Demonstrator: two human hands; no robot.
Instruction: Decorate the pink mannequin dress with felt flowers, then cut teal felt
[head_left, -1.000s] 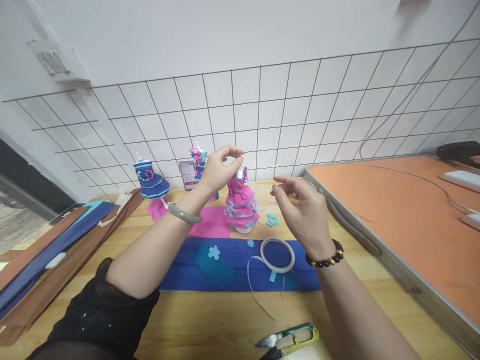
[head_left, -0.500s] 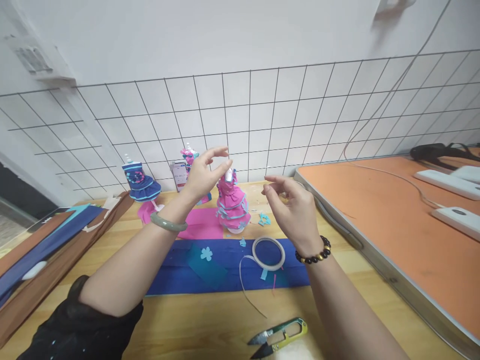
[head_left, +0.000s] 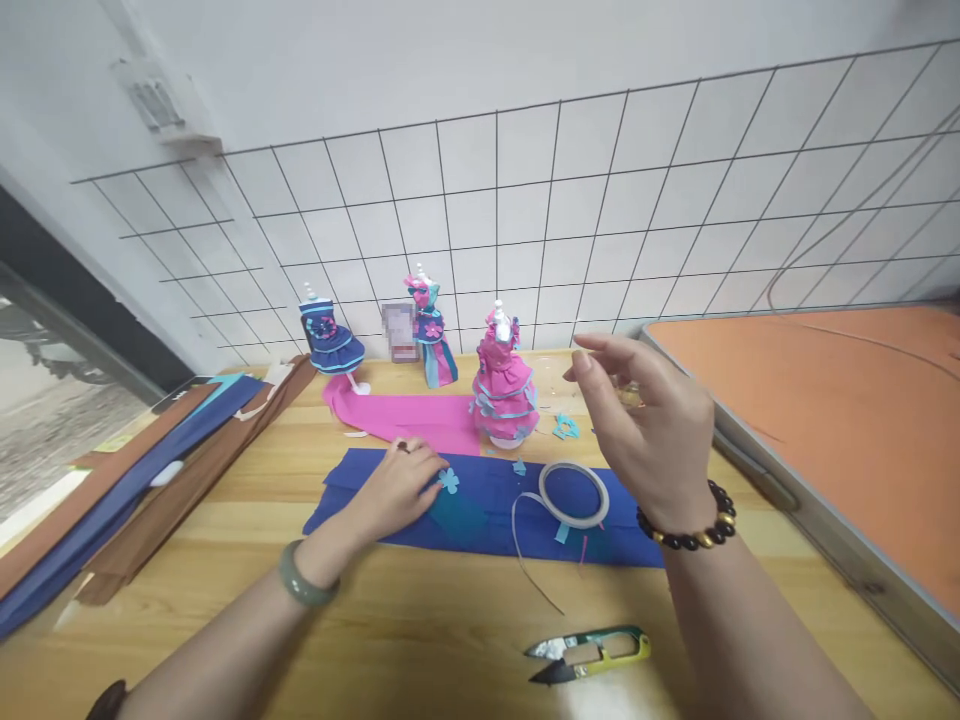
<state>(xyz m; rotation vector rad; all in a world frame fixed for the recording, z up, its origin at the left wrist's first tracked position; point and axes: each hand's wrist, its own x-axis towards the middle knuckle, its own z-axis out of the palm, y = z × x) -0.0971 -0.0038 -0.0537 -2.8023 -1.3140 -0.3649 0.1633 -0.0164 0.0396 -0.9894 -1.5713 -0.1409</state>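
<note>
My left hand (head_left: 401,487) lies low over the dark blue cloth (head_left: 352,500). Its fingertips are at the left edge of a light blue fabric flower (head_left: 449,481), with thumb and forefinger apart; whether they touch the flower is hard to tell. A teal fabric piece (head_left: 461,520) lies just below the flower. My right hand (head_left: 649,425) hovers above the table, fingers loosely curved, thumb apart from the forefinger, with nothing visible between them. To its left stands a small dress form in a pink ruffled dress (head_left: 506,375). A roll of narrow tape (head_left: 574,522) rests on the blue cloth.
Yellow-handled thread snips (head_left: 592,655) lie near the front. Farther back stand a blue doll dress (head_left: 330,335) and a multicoloured one (head_left: 433,335), above pink cloth (head_left: 420,415). Folded fabrics (head_left: 195,465) lie left; an orange-topped board (head_left: 825,390) borders the right. Teal scraps (head_left: 565,427) lie behind.
My left hand has come down from beside the pink dress to the light blue flower. My right hand stays raised. The view has shifted, uncovering the multicoloured dress.
</note>
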